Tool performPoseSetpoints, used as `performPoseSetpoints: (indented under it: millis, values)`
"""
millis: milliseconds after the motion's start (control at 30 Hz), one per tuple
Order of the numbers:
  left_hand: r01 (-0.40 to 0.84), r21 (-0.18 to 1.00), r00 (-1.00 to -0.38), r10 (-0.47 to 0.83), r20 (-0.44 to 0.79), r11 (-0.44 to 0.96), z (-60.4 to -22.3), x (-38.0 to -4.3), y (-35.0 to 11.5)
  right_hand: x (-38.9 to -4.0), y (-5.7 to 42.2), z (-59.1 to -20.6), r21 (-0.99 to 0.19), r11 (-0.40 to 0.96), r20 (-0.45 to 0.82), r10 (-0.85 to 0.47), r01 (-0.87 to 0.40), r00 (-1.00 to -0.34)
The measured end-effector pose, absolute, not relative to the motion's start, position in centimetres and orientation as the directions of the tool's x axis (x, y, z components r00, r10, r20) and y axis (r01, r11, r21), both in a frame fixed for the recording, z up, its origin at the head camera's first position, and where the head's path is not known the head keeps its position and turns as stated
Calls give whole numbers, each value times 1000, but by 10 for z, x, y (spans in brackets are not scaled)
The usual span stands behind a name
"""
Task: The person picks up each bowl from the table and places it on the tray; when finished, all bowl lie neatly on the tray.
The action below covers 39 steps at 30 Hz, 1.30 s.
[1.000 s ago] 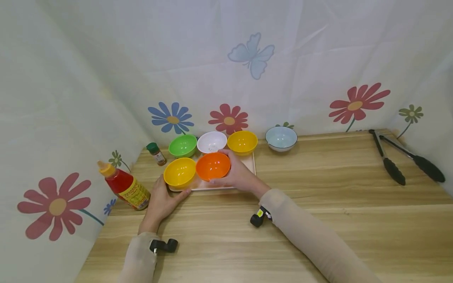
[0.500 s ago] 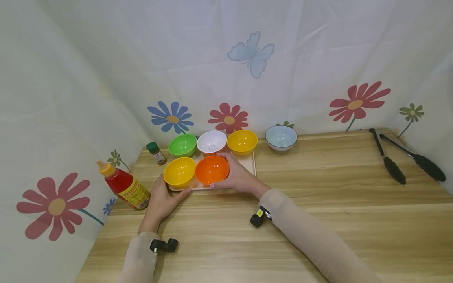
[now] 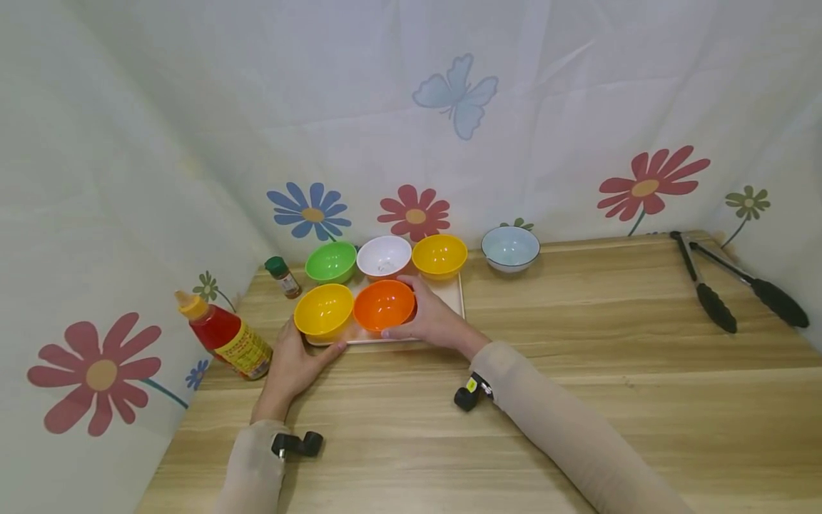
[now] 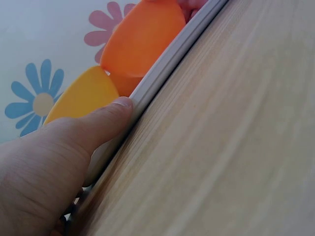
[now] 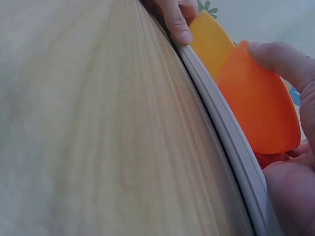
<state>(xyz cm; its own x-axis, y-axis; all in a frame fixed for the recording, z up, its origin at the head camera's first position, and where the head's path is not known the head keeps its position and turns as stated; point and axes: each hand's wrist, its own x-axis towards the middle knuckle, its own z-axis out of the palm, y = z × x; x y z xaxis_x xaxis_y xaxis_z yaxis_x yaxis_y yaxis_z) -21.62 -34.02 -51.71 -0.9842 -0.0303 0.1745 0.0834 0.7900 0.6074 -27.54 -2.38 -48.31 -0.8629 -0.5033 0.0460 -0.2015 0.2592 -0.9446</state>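
Observation:
In the head view my right hand [image 3: 437,319] holds an orange bowl [image 3: 384,305] by its right side. The right wrist view has the thumb on the bowl's outer wall and fingers partly hidden behind it. A yellow bowl [image 3: 324,310] touches the orange one on the left. Both are at the front of a pale rectangular tray [image 3: 454,296]. My left hand [image 3: 295,364] grips the tray's front left corner, thumb on the rim [image 4: 145,91]; its other fingers are mostly hidden. Behind stand a green bowl [image 3: 330,262], a white bowl [image 3: 384,257] and another yellow bowl [image 3: 439,257].
Left of the tray stand a red sauce bottle [image 3: 231,339] and a small green-capped jar [image 3: 283,277]. A pale blue bowl [image 3: 510,248] sits to the right at the back. Black-handled tongs [image 3: 738,282] lie on the far right of the wooden table [image 3: 578,400]. A flowered curtain [image 3: 359,107] closes the back.
The right hand has lowered the orange bowl slightly towards the front of the tray, beside the yellow bowl. The front yellow bowl has shifted slightly left. My left hand stays at the tray corner.

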Motion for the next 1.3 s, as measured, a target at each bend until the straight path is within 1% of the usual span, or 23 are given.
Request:
performPoseSetpoints:
  millis: [467, 967, 1133, 1300]
  values:
    - [73, 619, -986, -39, 165, 782, -516, -216, -340, -276, -21, -480, -933, 258, 84, -518, -250, -851]
    - [56, 617, -986, -53, 157, 785, -515, -216, -340, -279, -13, -454, -920, 244, 173, -446, -306, -878]
    - [57, 616, -986, -53, 158, 786, -516, -217, -341, -279, -4, -440, -926, 190, 225, -413, -325, -883]
    - [66, 618, -985, -48, 166, 783, -517, -218, -342, -280, 6, -427, -913, 133, 309, -393, -386, -866]
